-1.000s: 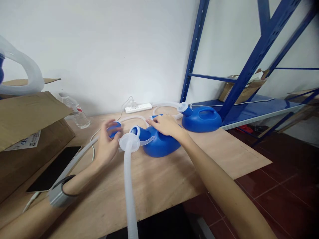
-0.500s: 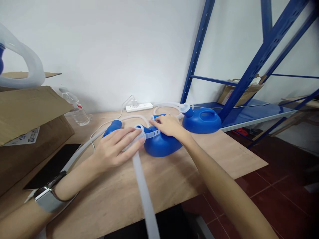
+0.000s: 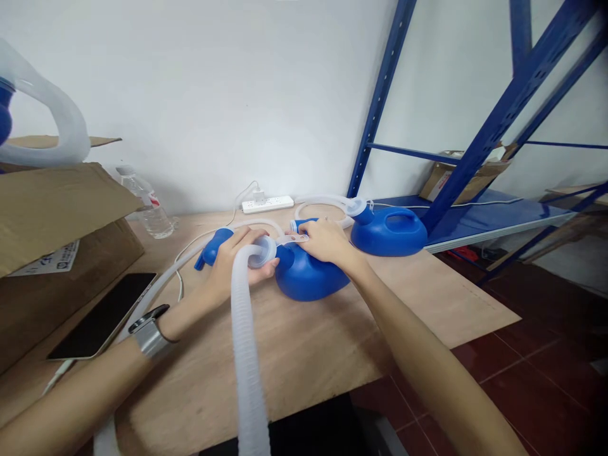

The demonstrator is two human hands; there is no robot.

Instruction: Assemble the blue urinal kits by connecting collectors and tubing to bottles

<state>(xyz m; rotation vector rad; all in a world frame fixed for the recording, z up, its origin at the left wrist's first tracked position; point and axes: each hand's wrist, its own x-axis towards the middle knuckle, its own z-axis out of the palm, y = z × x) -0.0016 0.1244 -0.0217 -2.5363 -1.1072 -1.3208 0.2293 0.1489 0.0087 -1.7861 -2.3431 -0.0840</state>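
Note:
My left hand (image 3: pixel 232 256) is closed around a translucent cap (image 3: pixel 263 251), beside the neck of a blue plastic bottle (image 3: pixel 313 278). A ribbed, translucent hose (image 3: pixel 244 342) comes out of the cap and hangs down over the table's front edge. Between cap and bottle runs a short clear strap with holes (image 3: pixel 293 239). Gripping the bottle's handle from above is my right hand (image 3: pixel 325 237), its fingers partly hidden. The bottle rests on the wooden table (image 3: pixel 380 316). Just behind my left hand lies another blue bottle neck (image 3: pixel 217 244).
Farther right stands a second blue bottle (image 3: pixel 389 231) with its hose. A cardboard box (image 3: pixel 71 221), a phone (image 3: pixel 104 316) and a water bottle (image 3: pixel 149 206) occupy the left. A power strip (image 3: pixel 267 204) lies by the wall. A blue metal rack (image 3: pixel 456 158) rises at right.
My left hand has turned from lying over the cap to gripping it from the left and below. The cap has tipped, and its hose has swung left. My right hand has stayed on the bottle.

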